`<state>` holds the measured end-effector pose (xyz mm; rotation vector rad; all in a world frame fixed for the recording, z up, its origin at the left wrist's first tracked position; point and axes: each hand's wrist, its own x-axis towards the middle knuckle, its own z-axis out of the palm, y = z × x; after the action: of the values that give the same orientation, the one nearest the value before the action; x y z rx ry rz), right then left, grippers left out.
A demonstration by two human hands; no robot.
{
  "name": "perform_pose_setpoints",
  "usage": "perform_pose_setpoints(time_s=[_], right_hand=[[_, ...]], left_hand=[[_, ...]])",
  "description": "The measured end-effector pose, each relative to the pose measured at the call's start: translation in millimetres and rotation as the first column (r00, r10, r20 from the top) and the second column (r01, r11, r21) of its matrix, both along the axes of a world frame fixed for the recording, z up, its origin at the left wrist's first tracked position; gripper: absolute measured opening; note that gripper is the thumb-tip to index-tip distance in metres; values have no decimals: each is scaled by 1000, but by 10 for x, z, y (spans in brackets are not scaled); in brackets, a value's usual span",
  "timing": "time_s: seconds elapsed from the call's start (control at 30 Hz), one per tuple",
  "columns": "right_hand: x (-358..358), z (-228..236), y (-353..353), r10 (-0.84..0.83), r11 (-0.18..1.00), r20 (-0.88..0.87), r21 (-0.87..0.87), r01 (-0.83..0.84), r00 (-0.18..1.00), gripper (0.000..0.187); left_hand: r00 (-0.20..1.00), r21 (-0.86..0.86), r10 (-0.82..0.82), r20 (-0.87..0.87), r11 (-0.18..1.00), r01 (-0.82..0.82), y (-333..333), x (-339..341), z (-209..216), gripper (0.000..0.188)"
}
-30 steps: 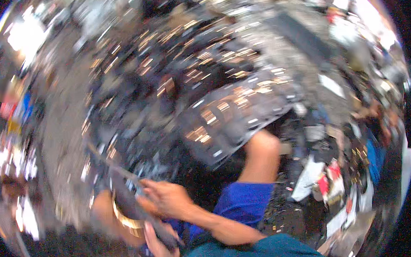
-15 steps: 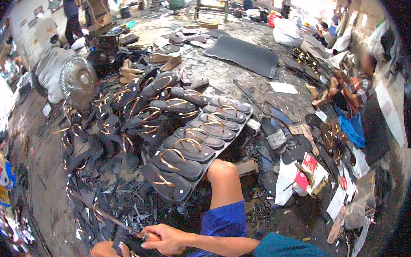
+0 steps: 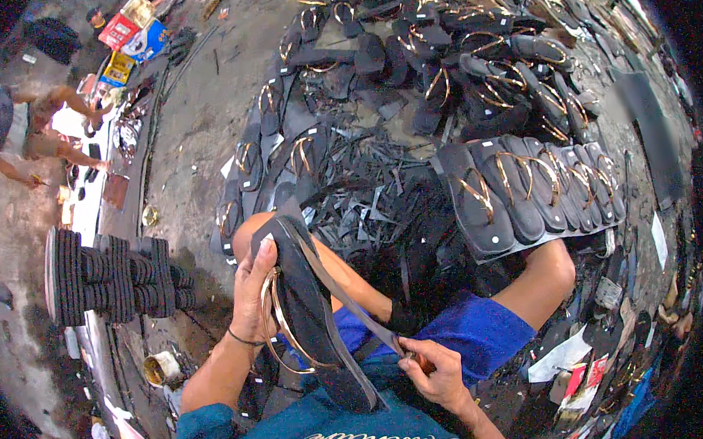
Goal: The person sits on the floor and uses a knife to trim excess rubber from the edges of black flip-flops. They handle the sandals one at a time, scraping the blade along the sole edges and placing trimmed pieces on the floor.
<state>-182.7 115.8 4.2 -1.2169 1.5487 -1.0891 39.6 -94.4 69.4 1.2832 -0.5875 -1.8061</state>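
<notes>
My left hand (image 3: 251, 294) grips the front end of a black flip-flop (image 3: 308, 302) with gold straps. The sole is tilted over my lap, its other end against my shirt. My right hand (image 3: 440, 375) is closed around the wooden handle of a long-bladed knife (image 3: 364, 317). Its blade lies along the right edge of the sole; whether it cuts into it I cannot tell. Beyond my knees, dark scraps and trimmings (image 3: 366, 186) cover the floor. Several similar sandals stand in a row on a grey board (image 3: 498, 252) by my right knee.
A heap of gold-strapped sandals (image 3: 479, 75) lies at the far right. Stacked black soles (image 3: 106, 279) stand to the left, near an open tin (image 3: 162, 368). At the upper left a co-worker (image 3: 20, 127) reaches over small items. White and red paper (image 3: 579, 387) lies at the lower right.
My view has swung left and down, bringing the soles and co-worker in. My left hand now holds the flip-flop up in plain sight, and the knife lies along the sole's edge.
</notes>
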Motion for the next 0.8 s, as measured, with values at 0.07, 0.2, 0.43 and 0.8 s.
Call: perform_pose_setpoints(time_s=[0.07, 0.2, 0.43, 0.8], right_hand=[[-15, -7, 93, 56, 998, -26, -3, -56, 998, 38], [30, 6, 104, 7, 998, -42, -60, -9, 999, 36], [128, 298, -515, -48, 999, -87, -25, 46, 995, 29], [-200, 204, -1696, -92, 988, 358, -80, 129, 929, 34]], left_hand=[[1000, 11, -2, 21, 1000, 1, 27, -15, 42, 37], [991, -5, -52, 124, 999, 53, 85, -55, -19, 37], [949, -112, -118, 291, 981, 157, 144, 3, -163, 38], [732, -238, -195, 653, 865, 443, -527, -209, 184, 46]])
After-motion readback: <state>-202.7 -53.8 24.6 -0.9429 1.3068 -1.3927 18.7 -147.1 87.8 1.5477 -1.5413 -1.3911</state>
